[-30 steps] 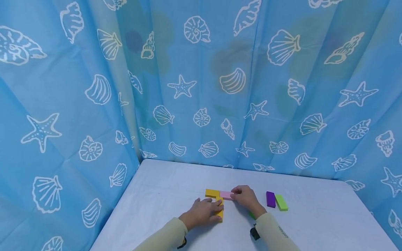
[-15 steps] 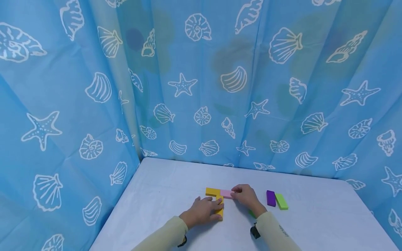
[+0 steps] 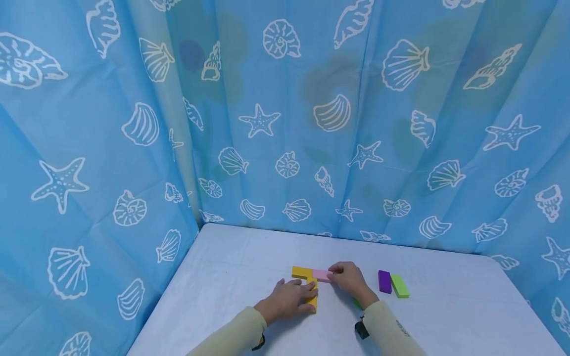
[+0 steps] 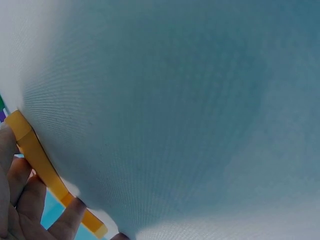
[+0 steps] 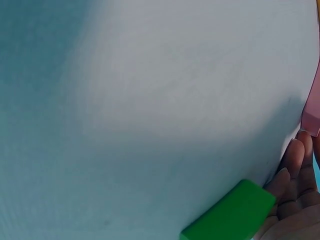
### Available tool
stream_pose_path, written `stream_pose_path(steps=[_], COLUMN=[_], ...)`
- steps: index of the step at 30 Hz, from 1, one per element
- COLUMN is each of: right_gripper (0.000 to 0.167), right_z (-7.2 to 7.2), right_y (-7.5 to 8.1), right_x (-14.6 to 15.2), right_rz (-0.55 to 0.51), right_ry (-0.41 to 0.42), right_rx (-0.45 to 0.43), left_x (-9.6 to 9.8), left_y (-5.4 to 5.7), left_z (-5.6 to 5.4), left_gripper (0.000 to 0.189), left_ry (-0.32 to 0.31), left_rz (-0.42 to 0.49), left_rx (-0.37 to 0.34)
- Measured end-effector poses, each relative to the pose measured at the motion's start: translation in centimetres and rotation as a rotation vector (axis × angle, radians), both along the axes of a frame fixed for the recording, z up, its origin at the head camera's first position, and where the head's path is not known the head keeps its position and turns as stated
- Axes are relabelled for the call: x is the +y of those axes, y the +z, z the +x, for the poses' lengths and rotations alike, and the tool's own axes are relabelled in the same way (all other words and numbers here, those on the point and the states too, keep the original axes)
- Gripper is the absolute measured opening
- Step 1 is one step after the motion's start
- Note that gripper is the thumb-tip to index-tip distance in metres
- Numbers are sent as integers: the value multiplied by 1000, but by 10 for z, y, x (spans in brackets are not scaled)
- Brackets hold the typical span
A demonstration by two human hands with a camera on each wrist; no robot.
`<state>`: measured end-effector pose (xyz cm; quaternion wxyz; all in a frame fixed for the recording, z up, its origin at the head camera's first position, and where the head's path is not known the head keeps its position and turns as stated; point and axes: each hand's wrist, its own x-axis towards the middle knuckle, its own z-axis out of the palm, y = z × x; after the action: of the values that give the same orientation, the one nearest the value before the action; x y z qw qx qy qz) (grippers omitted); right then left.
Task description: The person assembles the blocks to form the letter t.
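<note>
Two yellow blocks and a pink one form a T on the white tabletop in the head view. A yellow block (image 3: 302,272) makes the left arm, the pink block (image 3: 320,275) the right arm, and another yellow block (image 3: 313,300) the stem. My left hand (image 3: 287,299) lies spread over the stem, its fingers touching the yellow. Around the right end of the pink block, the thumb and fingertips of my right hand (image 3: 349,279) pinch it. In the right wrist view a dark green block (image 5: 230,212) lies beside the right hand; the head view hides most of it.
Right of the hands, a purple block (image 3: 385,281) and a light green block (image 3: 400,286) lie nearly side by side on the white table (image 3: 467,306). A blue curtain (image 3: 285,123) with white shell prints hangs along the back and left edges.
</note>
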<state>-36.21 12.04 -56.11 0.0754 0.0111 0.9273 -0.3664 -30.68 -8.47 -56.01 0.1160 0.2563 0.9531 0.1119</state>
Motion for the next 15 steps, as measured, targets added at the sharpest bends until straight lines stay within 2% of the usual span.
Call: stream_pose_path(steps=[15], right_gripper=[23], right_z=[0], right_y=[0], right_x=[-1], right_rz=[-6], right_ry=[-24], right_rx=[-13], left_x=[1], left_y=[0], left_z=[0], left_gripper=[53], left_ry=[2], left_rz=[-1], left_rx=[3])
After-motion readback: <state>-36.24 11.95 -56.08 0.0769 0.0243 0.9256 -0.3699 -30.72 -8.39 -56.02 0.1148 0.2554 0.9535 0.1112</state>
